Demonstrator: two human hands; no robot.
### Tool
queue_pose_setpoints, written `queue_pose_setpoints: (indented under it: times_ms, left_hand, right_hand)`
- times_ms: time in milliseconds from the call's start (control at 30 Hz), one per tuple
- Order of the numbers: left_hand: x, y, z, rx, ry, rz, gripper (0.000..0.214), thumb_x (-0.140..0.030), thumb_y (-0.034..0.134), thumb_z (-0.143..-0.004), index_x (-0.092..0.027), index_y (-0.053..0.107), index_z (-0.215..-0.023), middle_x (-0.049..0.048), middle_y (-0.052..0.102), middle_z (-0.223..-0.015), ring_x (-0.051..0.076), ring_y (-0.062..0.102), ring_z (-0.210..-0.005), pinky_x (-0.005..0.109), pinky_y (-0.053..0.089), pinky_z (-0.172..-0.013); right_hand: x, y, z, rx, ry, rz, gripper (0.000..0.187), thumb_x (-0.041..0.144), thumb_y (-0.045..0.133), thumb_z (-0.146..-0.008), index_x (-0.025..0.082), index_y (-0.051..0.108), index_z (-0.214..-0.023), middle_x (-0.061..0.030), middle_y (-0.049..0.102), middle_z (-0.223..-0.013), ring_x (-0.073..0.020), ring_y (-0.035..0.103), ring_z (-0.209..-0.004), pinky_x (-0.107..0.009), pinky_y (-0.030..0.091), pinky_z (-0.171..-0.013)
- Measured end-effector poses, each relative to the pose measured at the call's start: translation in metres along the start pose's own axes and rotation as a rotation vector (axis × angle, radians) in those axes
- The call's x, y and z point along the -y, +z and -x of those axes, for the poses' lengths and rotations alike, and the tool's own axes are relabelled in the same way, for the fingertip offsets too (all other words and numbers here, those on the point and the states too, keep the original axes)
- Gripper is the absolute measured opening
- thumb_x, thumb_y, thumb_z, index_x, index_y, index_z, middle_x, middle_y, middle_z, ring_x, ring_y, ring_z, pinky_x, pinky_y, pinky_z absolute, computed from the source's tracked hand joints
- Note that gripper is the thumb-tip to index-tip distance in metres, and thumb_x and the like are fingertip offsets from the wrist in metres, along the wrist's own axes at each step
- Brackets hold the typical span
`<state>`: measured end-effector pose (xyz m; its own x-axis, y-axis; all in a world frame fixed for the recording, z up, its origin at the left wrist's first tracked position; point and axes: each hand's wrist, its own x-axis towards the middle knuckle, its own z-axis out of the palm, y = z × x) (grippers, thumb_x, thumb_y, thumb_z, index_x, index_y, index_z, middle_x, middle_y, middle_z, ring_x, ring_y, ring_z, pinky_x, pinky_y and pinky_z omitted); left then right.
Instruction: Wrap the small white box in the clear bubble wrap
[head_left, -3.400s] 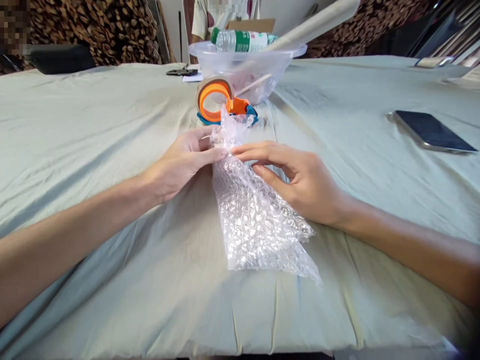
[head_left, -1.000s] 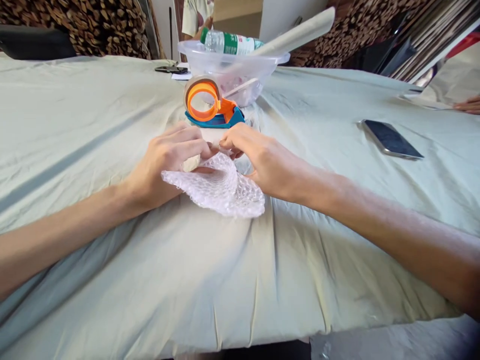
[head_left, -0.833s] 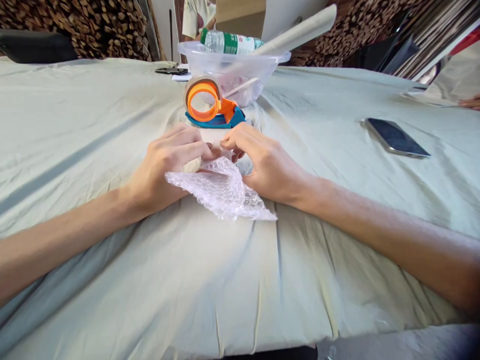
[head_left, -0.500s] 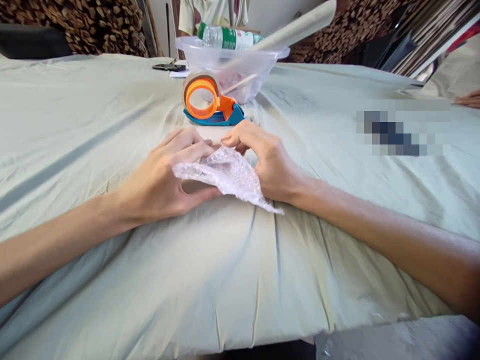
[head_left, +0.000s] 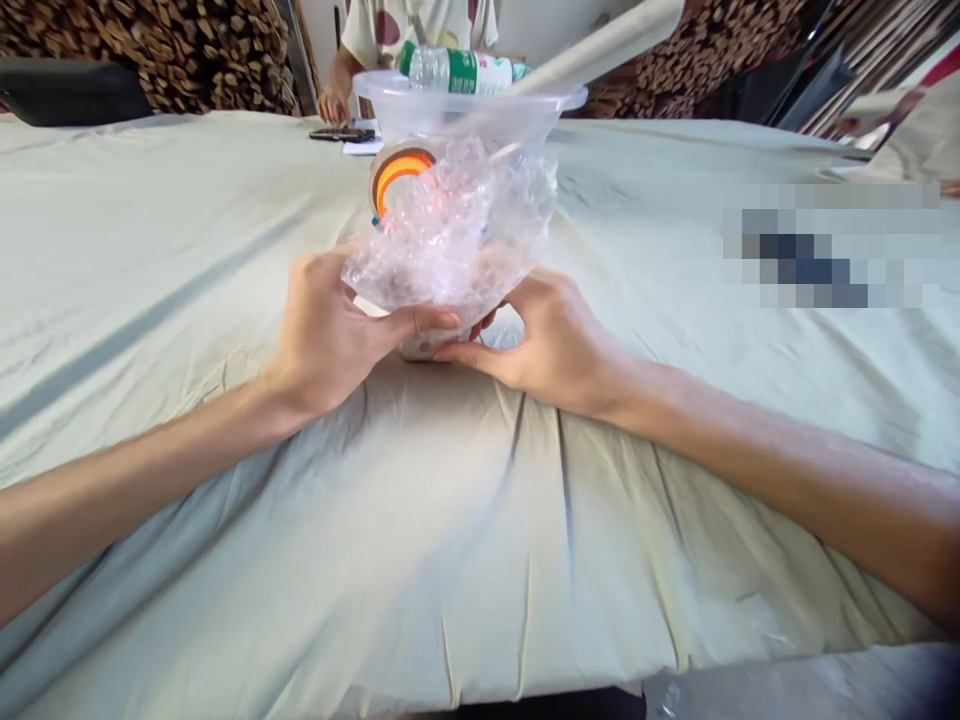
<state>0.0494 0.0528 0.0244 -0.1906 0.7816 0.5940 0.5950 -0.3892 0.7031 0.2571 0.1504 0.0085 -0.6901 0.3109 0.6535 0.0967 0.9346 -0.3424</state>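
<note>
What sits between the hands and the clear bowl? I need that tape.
Head view: the lifted bubble wrap, and behind it the orange tape dispenser, before the clear bowl.

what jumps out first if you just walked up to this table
Dead centre, the left hand and right hand hold up a crinkled sheet of clear bubble wrap over the pale green tablecloth. Right behind it, partly hidden, stands an orange tape dispenser. Behind that sits a clear plastic bowl with a green-labelled water bottle lying across its rim.
</note>
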Motion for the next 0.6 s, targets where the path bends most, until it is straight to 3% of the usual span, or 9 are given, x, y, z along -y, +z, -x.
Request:
queue_pose_setpoints:
  times_ms: [67, 200, 300, 467, 600]
  left_hand:
    - [-0.0029, -0.0009, 0.0008, 0.001, 0.000, 0.013, 0.073, -0.078, 0.098, -0.072, -0.024, 0.049, -0.063, -0.0009, 0.069, -0.074, 0.017, 0.059, -0.074, 0.035, 0.050, -0.067]
    - [-0.0057, 0.0001, 0.0006, 0.020, -0.002, 0.090, 0.061, -0.078, 0.098, -0.075, -0.024, 0.070, -0.080, -0.0002, 0.073, -0.082, 0.019, 0.065, -0.081, 0.036, 0.054, -0.072]
    - [-0.0053, 0.0010, 0.0005, 0.072, -0.108, 0.192, 0.054, -0.069, 0.100, -0.076, -0.023, 0.075, -0.085, 0.0018, 0.078, -0.093, 0.022, 0.070, -0.089, 0.036, 0.057, -0.076]
    - [-0.0021, 0.0015, 0.0028, 0.128, -0.229, 0.229, 0.049, -0.067, 0.094, -0.085, -0.021, 0.078, -0.090, 0.0035, 0.077, -0.090, 0.022, 0.069, -0.085, 0.034, 0.050, -0.067]
    - [0.0020, 0.0052, 0.0017, 0.116, -0.274, 0.360, 0.066, -0.068, 0.106, -0.069, -0.023, 0.073, -0.105, 0.0046, 0.081, -0.104, 0.028, 0.075, -0.102, 0.036, 0.057, -0.076]
  right_hand:
    - [0.0025, -0.0015, 0.0016, 0.006, 0.006, -0.012, 0.030, 0.035, 0.092, -0.096, 0.021, 0.077, -0.117, -0.0070, 0.079, -0.127, -0.0168, 0.074, -0.085, -0.032, 0.066, -0.081]
    - [0.0051, -0.0023, 0.0037, 0.004, 0.019, -0.041, 0.028, 0.036, 0.091, -0.095, 0.019, 0.078, -0.113, -0.0062, 0.079, -0.117, -0.0162, 0.073, -0.079, -0.034, 0.066, -0.083]
    - [0.0049, -0.0018, 0.0042, -0.004, 0.041, -0.090, 0.031, 0.033, 0.092, -0.094, 0.019, 0.077, -0.118, -0.0051, 0.077, -0.112, -0.0166, 0.072, -0.078, -0.035, 0.066, -0.083]
    - [0.0033, -0.0026, 0.0034, 0.006, 0.035, -0.152, 0.027, 0.033, 0.090, -0.094, 0.020, 0.074, -0.112, -0.0042, 0.076, -0.119, -0.0139, 0.071, -0.078, -0.033, 0.065, -0.083]
    - [0.0022, -0.0034, 0.0046, 0.010, 0.059, -0.121, 0.031, 0.037, 0.093, -0.093, 0.021, 0.069, -0.104, -0.0033, 0.076, -0.113, -0.0151, 0.070, -0.080, -0.034, 0.065, -0.083]
